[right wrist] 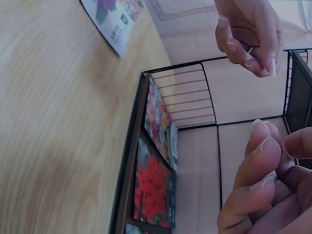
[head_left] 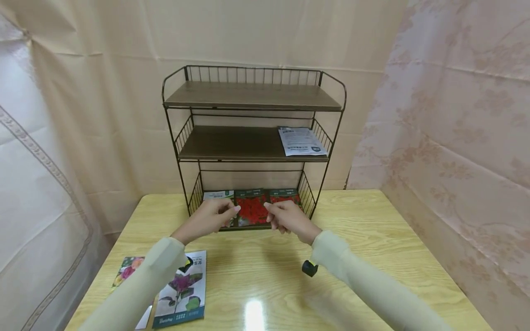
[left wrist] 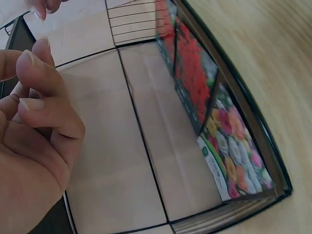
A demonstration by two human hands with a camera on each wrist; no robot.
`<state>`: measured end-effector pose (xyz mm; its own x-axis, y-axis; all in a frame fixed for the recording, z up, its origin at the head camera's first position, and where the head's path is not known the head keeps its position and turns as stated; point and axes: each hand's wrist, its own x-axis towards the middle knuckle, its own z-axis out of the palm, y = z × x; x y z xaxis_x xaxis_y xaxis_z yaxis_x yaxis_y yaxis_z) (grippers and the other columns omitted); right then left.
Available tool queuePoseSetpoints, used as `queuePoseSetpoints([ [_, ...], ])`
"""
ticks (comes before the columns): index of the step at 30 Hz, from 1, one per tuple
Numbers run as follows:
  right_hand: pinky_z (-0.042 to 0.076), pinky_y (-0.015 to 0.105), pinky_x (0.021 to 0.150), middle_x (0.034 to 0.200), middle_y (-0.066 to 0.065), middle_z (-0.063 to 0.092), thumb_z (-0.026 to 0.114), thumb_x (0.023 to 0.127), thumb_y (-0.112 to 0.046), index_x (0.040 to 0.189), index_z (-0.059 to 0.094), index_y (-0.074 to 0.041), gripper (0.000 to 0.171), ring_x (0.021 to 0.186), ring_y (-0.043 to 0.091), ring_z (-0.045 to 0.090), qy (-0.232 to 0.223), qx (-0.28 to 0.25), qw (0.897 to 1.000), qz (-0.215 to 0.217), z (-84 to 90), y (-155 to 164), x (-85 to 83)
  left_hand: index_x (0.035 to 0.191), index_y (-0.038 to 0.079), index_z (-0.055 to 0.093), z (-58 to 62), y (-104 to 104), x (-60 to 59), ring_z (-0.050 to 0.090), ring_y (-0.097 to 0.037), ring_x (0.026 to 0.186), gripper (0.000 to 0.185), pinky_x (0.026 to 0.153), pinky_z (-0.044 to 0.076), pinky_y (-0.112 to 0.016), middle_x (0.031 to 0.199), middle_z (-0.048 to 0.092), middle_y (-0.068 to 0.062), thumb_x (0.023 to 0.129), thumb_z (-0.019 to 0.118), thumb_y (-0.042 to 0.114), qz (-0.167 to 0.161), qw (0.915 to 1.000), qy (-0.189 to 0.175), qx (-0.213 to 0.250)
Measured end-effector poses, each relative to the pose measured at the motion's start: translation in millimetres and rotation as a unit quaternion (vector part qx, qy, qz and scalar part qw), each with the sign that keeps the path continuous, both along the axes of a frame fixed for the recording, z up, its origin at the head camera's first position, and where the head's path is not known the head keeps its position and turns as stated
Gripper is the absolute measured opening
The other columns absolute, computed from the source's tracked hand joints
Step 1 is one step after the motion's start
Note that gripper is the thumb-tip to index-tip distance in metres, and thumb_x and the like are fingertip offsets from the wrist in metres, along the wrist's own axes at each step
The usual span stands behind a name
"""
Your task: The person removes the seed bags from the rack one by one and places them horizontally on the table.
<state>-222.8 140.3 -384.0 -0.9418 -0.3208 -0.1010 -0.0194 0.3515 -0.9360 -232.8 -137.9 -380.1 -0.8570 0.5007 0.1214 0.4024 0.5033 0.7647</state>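
Both hands were observed raised just in front of the bottom tier of the wire rack (head_left: 187, 133). The left hand (head_left: 209, 218) and right hand (head_left: 288, 217) were found with fingers loosely curled, nothing held. Three seed packets were noted lying side by side on that tier, directly beyond the fingertips; the red-flower packet (head_left: 250, 208) lay between the two hands, equally near to each. Further packets (head_left: 182, 290) were recorded on the table (head_left: 372, 239) beside the left forearm.
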Motion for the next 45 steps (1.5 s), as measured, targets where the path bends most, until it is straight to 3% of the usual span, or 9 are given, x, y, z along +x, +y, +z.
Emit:
queuePoseSetpoints([
  [6, 0.034, 0.028, 0.046, 0.066, 0.007, 0.062, 0.052, 0.108, -0.044, 0.086, 0.068, -0.001, 0.051, 0.048, 0.015, 0.041, 0.006, -0.019, 1.0, -0.017, 10.1, 12.7, -5.3, 0.1, 0.024, 0.071, 8.5, 14.4, -8.8, 0.045, -0.017, 0.047, 0.032, 0.044, 0.043, -0.033, 0.078, 0.067, -0.005, 0.106, 0.054, 0.05, -0.008, 0.9995, -0.009, 0.031],
  [14, 0.041, 0.029, 0.05, 0.07, 0.009, 0.063, 0.051, 0.107, -0.047, 0.085, 0.067, -0.006, 0.049, 0.053, 0.018, 0.045, 0.023, 0.002, 0.999, -0.035, 24.0, 28.0, -11.8, 0.106, 0.025, 0.071, 18.8, 31.6, -16.2, 0.042, -0.016, 0.044, 0.03, 0.041, 0.041, -0.032, 0.077, 0.066, -0.005, 0.107, 0.053, 0.049, -0.026, 0.9992, 0.012, 0.029],
  [19, 0.041, 0.03, 0.05, 0.069, 0.006, 0.061, 0.052, 0.107, -0.049, 0.087, 0.066, -0.005, 0.05, 0.052, 0.017, 0.045, 0.033, 0.001, 0.998, -0.054, 30.2, 34.7, -13.9, 0.108, 0.024, 0.069, 24.6, 41.9, -21.3, 0.041, -0.018, 0.044, 0.029, 0.037, 0.036, -0.031, 0.082, 0.066, -0.011, 0.107, 0.053, 0.047, -0.031, 0.9975, 0.01, 0.063],
  [25, 0.04, 0.03, 0.048, 0.07, 0.005, 0.061, 0.052, 0.105, -0.053, 0.088, 0.066, -0.007, 0.051, 0.052, 0.017, 0.045, 0.03, 0.009, 0.998, -0.063, 31.7, 43.1, -14.6, 0.111, 0.024, 0.071, 30.2, 55.0, -27.2, 0.051, -0.032, 0.055, 0.03, 0.049, 0.046, -0.036, 0.085, 0.067, -0.012, 0.106, 0.055, 0.049, -0.032, 0.9941, 0.005, 0.104],
  [30, 0.039, 0.029, 0.051, 0.071, 0.006, 0.06, 0.053, 0.104, -0.055, 0.09, 0.066, -0.004, 0.054, 0.054, 0.018, 0.044, 0.034, 0.003, 0.996, -0.085, 36.6, 53.2, -16.7, 0.112, 0.024, 0.071, 32.0, 66.3, -29.9, 0.051, -0.043, 0.062, 0.032, 0.051, 0.045, -0.036, 0.088, 0.067, -0.014, 0.105, 0.055, 0.05, -0.037, 0.9908, -0.018, 0.129],
  [37, 0.034, 0.028, 0.049, 0.071, 0.007, 0.059, 0.051, 0.107, -0.05, 0.089, 0.065, -0.005, 0.05, 0.052, 0.014, 0.041, 0.047, -0.013, 0.994, -0.093, 45.8, 63.2, -21.2, 0.11, 0.019, 0.073, 32.7, 78.5, -37.6, 0.05, -0.024, 0.056, 0.034, 0.052, 0.045, -0.035, 0.088, 0.068, -0.016, 0.105, 0.056, 0.048, -0.04, 0.985, -0.036, 0.164],
  [45, 0.035, 0.026, 0.048, 0.074, 0.011, 0.059, 0.054, 0.105, -0.051, 0.092, 0.064, -0.002, 0.052, 0.052, 0.012, 0.043, 0.064, -0.014, 0.993, -0.097, 48.4, 72.5, -23.7, 0.108, 0.016, 0.073, 38.3, 89.8, -39.8, 0.049, -0.022, 0.054, 0.035, 0.052, 0.044, -0.033, 0.086, 0.067, -0.015, 0.105, 0.056, 0.047, -0.045, 0.982, -0.057, 0.174],
])
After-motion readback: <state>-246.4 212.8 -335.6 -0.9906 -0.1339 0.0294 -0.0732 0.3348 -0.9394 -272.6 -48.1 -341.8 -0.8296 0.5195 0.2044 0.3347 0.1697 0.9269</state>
